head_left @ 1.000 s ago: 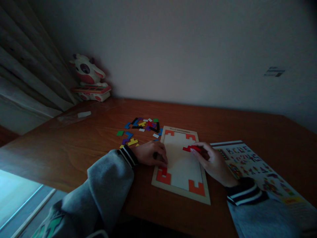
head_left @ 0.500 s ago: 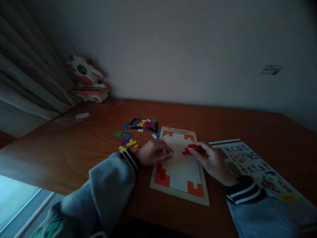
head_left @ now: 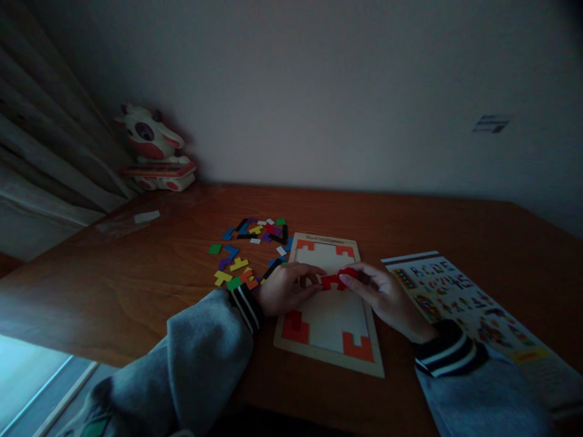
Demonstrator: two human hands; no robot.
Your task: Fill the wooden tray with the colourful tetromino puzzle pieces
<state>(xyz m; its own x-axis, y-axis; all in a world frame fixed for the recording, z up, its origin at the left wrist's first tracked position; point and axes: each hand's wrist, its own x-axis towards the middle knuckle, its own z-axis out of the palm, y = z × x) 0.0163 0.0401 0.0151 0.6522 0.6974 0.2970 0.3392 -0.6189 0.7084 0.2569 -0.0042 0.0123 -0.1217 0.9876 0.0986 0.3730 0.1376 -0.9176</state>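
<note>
Over the wooden puzzle tray [head_left: 328, 365], both hands meet at red puzzle pieces [head_left: 331, 281]. My right hand [head_left: 387, 296] pinches red between thumb and fingers, which partly hide it; how many pieces it holds I cannot tell. The thumb and fingertips of my left hand [head_left: 286, 290] close on the left end of the red. Inside the tray, orange-red pieces lie in the corners, among them a notched one [head_left: 357, 347] at the near right. A darker red piece [head_left: 296, 320] is at the near left corner.
Several loose coloured pieces [head_left: 237, 263] are scattered left of the tray. A printed pattern sheet [head_left: 460, 303] lies to the right, partly under my right sleeve. A cow-shaped toy [head_left: 157, 149] stands at the back left by the curtain [head_left: 50, 127]. The wall [head_left: 319, 97] bounds the table behind.
My left hand has moved right and closed on the red's left end. My right hand has shifted slightly left with the red. More loose pieces show beside my left wrist.
</note>
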